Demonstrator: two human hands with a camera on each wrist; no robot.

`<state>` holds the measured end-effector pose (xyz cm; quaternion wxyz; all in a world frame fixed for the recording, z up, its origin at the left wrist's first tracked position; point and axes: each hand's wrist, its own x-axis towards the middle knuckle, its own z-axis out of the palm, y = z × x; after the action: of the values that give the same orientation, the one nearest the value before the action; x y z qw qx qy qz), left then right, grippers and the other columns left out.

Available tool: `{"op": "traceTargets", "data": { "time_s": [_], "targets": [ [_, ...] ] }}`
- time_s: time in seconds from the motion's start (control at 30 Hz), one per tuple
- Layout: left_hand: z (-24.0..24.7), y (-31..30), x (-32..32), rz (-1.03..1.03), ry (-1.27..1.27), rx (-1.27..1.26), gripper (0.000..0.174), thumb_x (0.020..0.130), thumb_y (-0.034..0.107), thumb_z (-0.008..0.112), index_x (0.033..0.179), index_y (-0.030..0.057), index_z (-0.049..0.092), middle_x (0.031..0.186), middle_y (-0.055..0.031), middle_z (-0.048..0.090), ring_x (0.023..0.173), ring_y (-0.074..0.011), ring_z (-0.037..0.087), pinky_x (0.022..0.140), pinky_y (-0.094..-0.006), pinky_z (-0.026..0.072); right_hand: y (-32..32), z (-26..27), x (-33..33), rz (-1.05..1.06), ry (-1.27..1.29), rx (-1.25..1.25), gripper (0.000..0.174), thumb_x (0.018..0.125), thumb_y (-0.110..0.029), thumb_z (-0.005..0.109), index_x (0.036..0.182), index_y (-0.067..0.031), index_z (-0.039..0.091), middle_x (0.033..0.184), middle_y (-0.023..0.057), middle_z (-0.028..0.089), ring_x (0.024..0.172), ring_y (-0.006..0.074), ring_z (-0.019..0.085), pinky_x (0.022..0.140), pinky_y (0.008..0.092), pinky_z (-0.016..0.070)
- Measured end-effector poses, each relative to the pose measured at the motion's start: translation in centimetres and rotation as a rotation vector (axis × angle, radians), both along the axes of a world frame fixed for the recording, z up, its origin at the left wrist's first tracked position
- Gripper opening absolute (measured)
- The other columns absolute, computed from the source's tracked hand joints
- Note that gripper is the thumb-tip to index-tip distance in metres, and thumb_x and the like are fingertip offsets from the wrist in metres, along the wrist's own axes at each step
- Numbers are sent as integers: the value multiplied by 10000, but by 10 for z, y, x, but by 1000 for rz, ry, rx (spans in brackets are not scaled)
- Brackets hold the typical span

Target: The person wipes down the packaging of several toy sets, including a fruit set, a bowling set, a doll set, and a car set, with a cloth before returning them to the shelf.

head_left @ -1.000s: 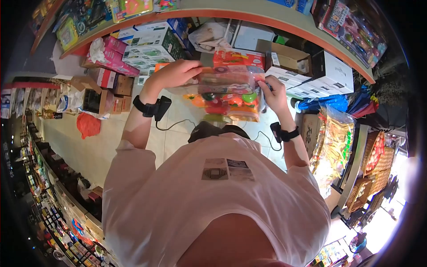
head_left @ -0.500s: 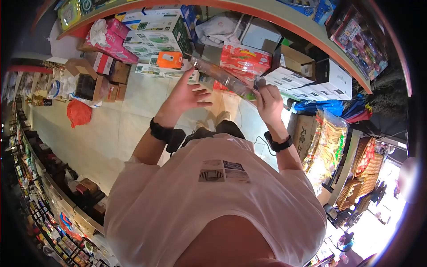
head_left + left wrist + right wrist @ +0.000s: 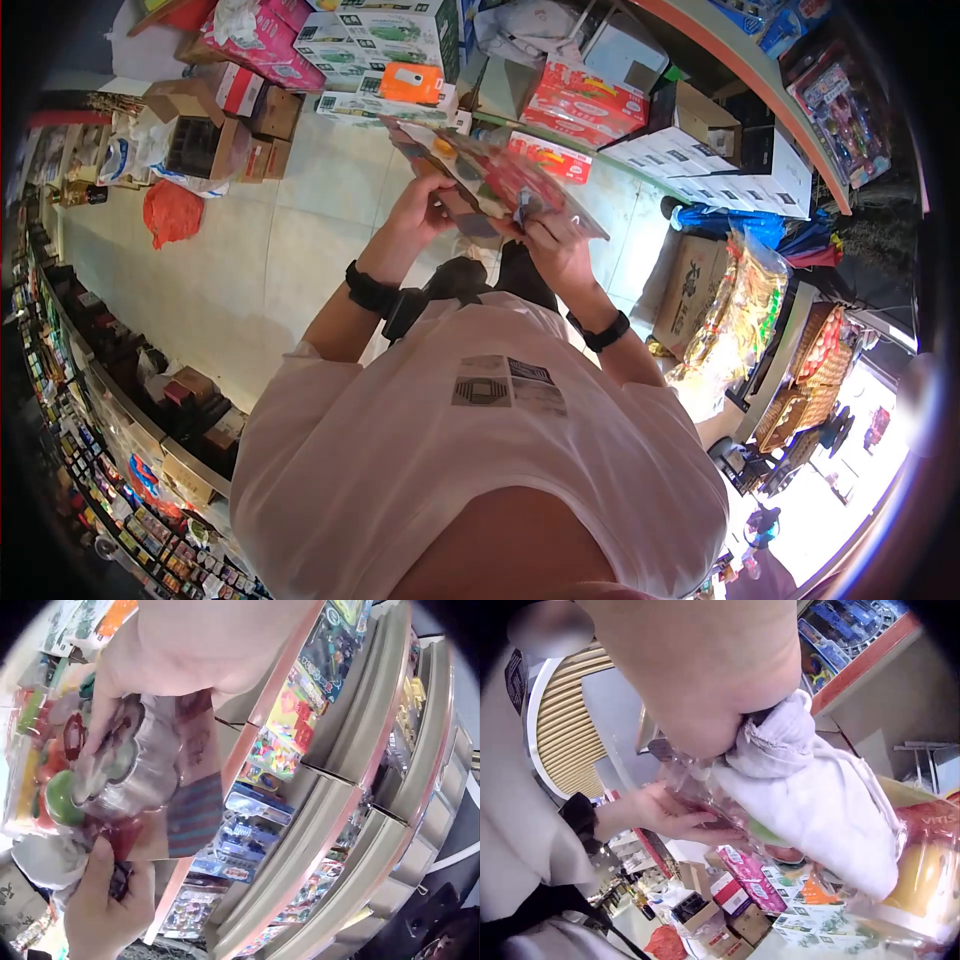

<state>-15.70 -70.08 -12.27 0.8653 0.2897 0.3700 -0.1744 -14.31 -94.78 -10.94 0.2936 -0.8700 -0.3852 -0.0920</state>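
Observation:
A carded toy blister pack (image 3: 510, 175) with clear plastic bubbles is held tilted in front of my body. Round green and red play-food pieces (image 3: 66, 796) show through plastic in the left wrist view. My left hand (image 3: 425, 212) grips the pack's left edge, its fingers lying over the bubble in its own wrist view. At the opposite end my right hand (image 3: 558, 245) pinches the card's corner with the thumb. Bunched in that same hand is a pale grey cloth (image 3: 817, 799), which hangs over the plastic and hides part of it.
Ahead on the floor stand red boxes (image 3: 590, 100), white-and-green cartons (image 3: 385, 45) and an opened carton (image 3: 705, 120). An orange-red shelf edge (image 3: 760, 70) curves above, with packaged toys. A red plastic bag (image 3: 172, 212) lies on the tiles at left; bagged goods (image 3: 745, 300) stand at right.
The pack has come down and nearer my body, turning from edge-on to tilted. My left hand, spread and off the pack half a second ago, now grips it. The right hand keeps its hold.

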Motion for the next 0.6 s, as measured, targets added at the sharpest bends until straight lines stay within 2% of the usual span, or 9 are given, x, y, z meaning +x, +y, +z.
{"op": "traceTargets", "data": {
  "time_s": [0.1, 0.2, 0.23, 0.33, 0.37, 0.47, 0.53, 0.57, 0.6],
  "targets": [
    [-3, 11, -22, 19, -107, 13, 347, 794, 67, 553, 1130, 39, 472, 1092, -107, 563, 1010, -247, 590, 877, -409, 511, 4, 12, -12, 78, 270, 72, 227, 701, -81, 717, 893, -47, 600, 849, 79, 602, 767, 252, 599, 648, 336, 497],
    [14, 14, -34, 76, -193, 248, 457, 771, 48, 548, 1211, 68, 426, 1068, -105, 582, 1009, -242, 600, 886, -397, 507, 2, 24, -12, 12, 743, 167, 238, 778, -127, 716, 955, -19, 600, 869, 121, 601, 752, 269, 593, 677, 299, 485],
    [18, 18, -35, 73, -234, 266, 499, 760, 32, 546, 1234, 77, 394, 1074, -101, 571, 989, -234, 600, 851, -384, 517, 1, 14, -13, -60, 926, 211, 219, 839, -149, 682, 991, -12, 605, 876, 92, 612, 705, 199, 571, 684, 269, 462],
    [20, 34, -39, 44, -353, 306, 598, 731, -5, 545, 1281, 93, 332, 1091, -93, 545, 953, -214, 601, 794, -346, 528, 13, 21, -2, -220, 1093, 551, 213, 880, -176, 647, 1007, -11, 599, 859, 29, 600, 738, 124, 542, 712, 263, 455],
    [18, 41, -40, 21, -391, 309, 606, 725, -11, 549, 1284, 90, 336, 1096, -91, 543, 957, -209, 600, 807, -335, 519, 23, 24, 0, -266, 1201, 778, 281, 902, -205, 626, 1093, -11, 555, 915, -1, 576, 837, 82, 520, 746, 265, 450],
    [22, 48, -42, 13, -451, 297, 638, 706, -22, 556, 1298, 85, 344, 1098, -86, 544, 974, -198, 596, 837, -311, 496, 59, 37, 3, -156, 1159, 923, 368, 898, -194, 624, 1187, -12, 487, 975, 46, 560, 908, 108, 517, 787, 283, 443],
    [24, 52, -45, 7, -461, 297, 653, 698, -27, 559, 1307, 79, 348, 1101, -85, 547, 994, -195, 587, 850, -305, 486, 78, 42, -4, 16, 857, 423, 400, 884, -147, 621, 1215, -7, 447, 1066, 127, 543, 974, 196, 547, 825, 313, 445],
    [20, 55, -47, -8, -460, 304, 657, 696, -28, 558, 1311, 75, 350, 1106, -87, 548, 1007, -195, 581, 855, -305, 482, 86, 48, -6, 137, 620, 200, 374, 833, -70, 632, 1170, -6, 482, 1097, 173, 528, 1013, 315, 546, 854, 357, 450],
    [25, 56, -47, -23, -460, 310, 662, 694, -29, 558, 1315, 71, 352, 1112, -89, 549, 1021, -195, 575, 860, -305, 479, 92, 47, -9, 250, 602, 202, 364, 817, -60, 634, 1150, -10, 495, 1091, 170, 526, 1012, 331, 541, 856, 370, 451]
  ]
}}
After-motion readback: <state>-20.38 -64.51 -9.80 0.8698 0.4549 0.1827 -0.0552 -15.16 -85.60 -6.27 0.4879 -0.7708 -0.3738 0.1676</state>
